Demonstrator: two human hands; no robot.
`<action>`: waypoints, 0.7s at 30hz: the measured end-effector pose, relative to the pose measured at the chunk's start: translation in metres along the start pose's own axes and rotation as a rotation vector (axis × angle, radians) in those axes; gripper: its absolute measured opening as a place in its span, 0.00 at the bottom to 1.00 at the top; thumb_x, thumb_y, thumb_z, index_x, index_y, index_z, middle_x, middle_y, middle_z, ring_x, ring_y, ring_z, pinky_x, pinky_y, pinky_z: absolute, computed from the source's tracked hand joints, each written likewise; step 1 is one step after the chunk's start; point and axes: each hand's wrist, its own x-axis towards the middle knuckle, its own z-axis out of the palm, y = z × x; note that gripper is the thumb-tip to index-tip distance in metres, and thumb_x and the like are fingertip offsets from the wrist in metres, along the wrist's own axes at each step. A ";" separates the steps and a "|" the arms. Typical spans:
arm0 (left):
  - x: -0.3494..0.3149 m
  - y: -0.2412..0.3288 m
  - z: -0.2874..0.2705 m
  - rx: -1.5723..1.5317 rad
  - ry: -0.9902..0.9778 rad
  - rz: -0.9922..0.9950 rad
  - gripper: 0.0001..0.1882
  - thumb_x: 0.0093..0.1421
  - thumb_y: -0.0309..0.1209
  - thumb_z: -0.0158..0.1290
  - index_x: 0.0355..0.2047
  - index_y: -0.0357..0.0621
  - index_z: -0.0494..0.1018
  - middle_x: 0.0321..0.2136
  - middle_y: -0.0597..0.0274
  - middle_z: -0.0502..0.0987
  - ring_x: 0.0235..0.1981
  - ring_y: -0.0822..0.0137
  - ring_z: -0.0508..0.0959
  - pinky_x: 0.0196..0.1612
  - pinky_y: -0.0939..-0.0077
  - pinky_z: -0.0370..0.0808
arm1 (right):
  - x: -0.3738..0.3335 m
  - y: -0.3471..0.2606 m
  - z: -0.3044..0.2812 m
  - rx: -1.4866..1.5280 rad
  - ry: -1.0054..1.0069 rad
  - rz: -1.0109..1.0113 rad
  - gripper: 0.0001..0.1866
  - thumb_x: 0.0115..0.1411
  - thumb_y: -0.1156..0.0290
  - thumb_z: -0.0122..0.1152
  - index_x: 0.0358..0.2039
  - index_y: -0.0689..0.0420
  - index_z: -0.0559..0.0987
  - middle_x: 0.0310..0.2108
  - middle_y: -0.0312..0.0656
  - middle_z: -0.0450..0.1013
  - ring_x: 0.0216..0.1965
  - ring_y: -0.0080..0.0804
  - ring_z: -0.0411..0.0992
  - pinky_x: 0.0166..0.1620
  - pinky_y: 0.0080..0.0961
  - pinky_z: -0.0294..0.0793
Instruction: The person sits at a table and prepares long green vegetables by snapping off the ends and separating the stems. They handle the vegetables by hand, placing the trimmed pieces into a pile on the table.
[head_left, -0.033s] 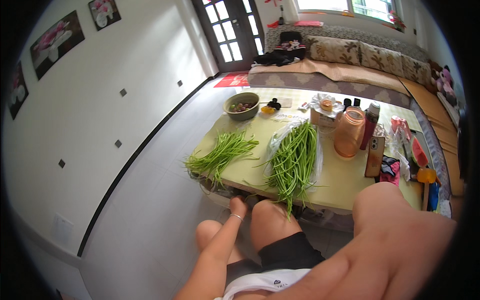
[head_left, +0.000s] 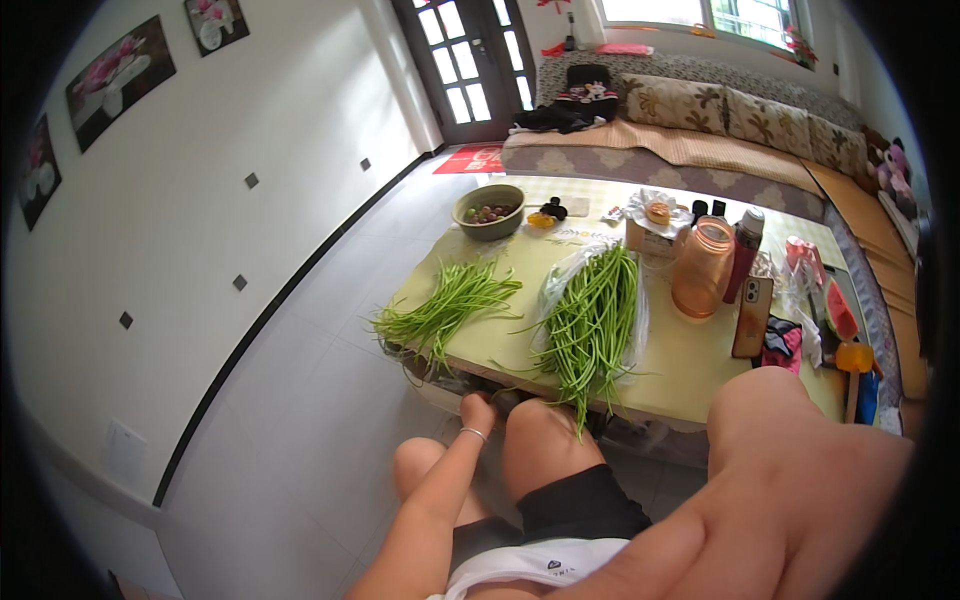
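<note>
My left hand [head_left: 480, 410] is by the near table edge beside my knee, a thin bracelet on its wrist. Its fingers are hidden in the dark under the edge, so whether it holds anything does not show. My bent right arm fills the lower right, and the hand at its end is out of view. Just beyond my left hand, a loose bunch of thin green stems [head_left: 450, 305] lies on the table [head_left: 500, 350]. To its right, a larger heap of long green stems [head_left: 590, 320] rests on a clear plastic bag [head_left: 640, 330], some ends hanging over the edge.
At the back left stands a bowl of round fruits [head_left: 488, 222]. Toward the right are an orange translucent jug [head_left: 703, 275], a dark red bottle [head_left: 742, 260], a phone standing upright [head_left: 752, 318], a watermelon slice [head_left: 841, 312] and an orange-headed tool [head_left: 854, 358]. A sofa [head_left: 660, 145] lines the far side.
The whole view has shifted very slightly. My arms and the things on the table keep their places.
</note>
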 end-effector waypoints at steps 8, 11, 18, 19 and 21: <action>-0.019 0.001 -0.050 -0.014 -0.044 -0.237 0.08 0.48 0.27 0.55 0.29 0.37 0.79 0.31 0.39 0.79 0.38 0.42 0.79 0.44 0.56 0.75 | 0.009 -0.015 0.000 -0.048 -0.027 -0.056 0.33 0.63 0.52 0.55 0.53 0.73 0.71 0.51 0.65 0.71 0.53 0.50 0.72 0.57 0.43 0.70; -0.019 0.036 -0.053 -0.025 -0.047 -0.196 0.06 0.51 0.26 0.53 0.29 0.36 0.74 0.30 0.40 0.78 0.36 0.41 0.78 0.41 0.53 0.75 | 0.009 -0.018 -0.001 -0.074 0.018 -0.046 0.32 0.63 0.52 0.54 0.53 0.73 0.71 0.50 0.65 0.71 0.53 0.50 0.72 0.57 0.43 0.70; -0.028 0.033 -0.110 -0.267 0.058 0.035 0.09 0.53 0.29 0.57 0.31 0.38 0.71 0.27 0.44 0.76 0.32 0.42 0.77 0.35 0.53 0.73 | 0.004 -0.047 0.005 -0.162 0.054 -0.108 0.32 0.63 0.53 0.54 0.53 0.73 0.71 0.50 0.64 0.72 0.53 0.50 0.72 0.57 0.43 0.70; -0.030 0.035 -0.127 -0.266 0.084 0.055 0.10 0.52 0.29 0.58 0.30 0.38 0.71 0.25 0.45 0.77 0.30 0.43 0.77 0.34 0.55 0.73 | 0.003 -0.046 0.004 -0.166 0.063 -0.105 0.31 0.63 0.53 0.54 0.53 0.73 0.71 0.50 0.64 0.72 0.53 0.50 0.72 0.57 0.42 0.70; -0.037 0.060 -0.153 -0.276 0.166 0.137 0.10 0.50 0.28 0.60 0.31 0.38 0.73 0.23 0.47 0.77 0.27 0.47 0.78 0.31 0.58 0.73 | 0.004 -0.042 0.005 -0.183 0.086 -0.055 0.31 0.63 0.54 0.54 0.53 0.73 0.71 0.50 0.64 0.72 0.53 0.49 0.72 0.57 0.42 0.70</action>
